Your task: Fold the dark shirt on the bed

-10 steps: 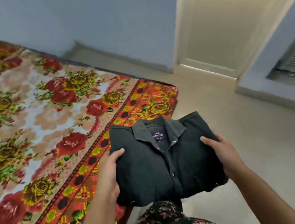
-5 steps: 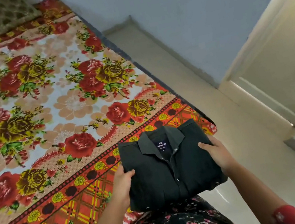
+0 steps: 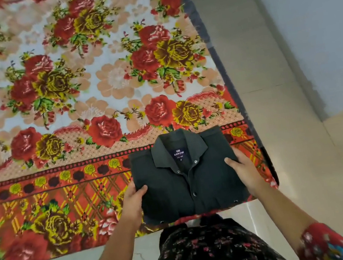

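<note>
The dark shirt point(image 3: 187, 177) is folded into a neat rectangle, collar and label facing up, buttons down the middle. It sits over the near right corner of the bed point(image 3: 70, 101), which is covered with a floral sheet. My left hand point(image 3: 133, 200) grips the shirt's left edge, thumb on top and fingers underneath. My right hand point(image 3: 244, 170) grips the right edge the same way. Whether the shirt rests on the sheet or hovers just above it is unclear.
A pale tiled floor point(image 3: 273, 90) runs along the bed's right side and in front of it. A light blue wall point(image 3: 317, 14) stands at the right. My floral dress point(image 3: 209, 255) fills the bottom of the view.
The folded shirt has moved from beside the bed's corner to over the sheet near its front edge. My view has tilted down toward the bed. Both hands keep their grip.
</note>
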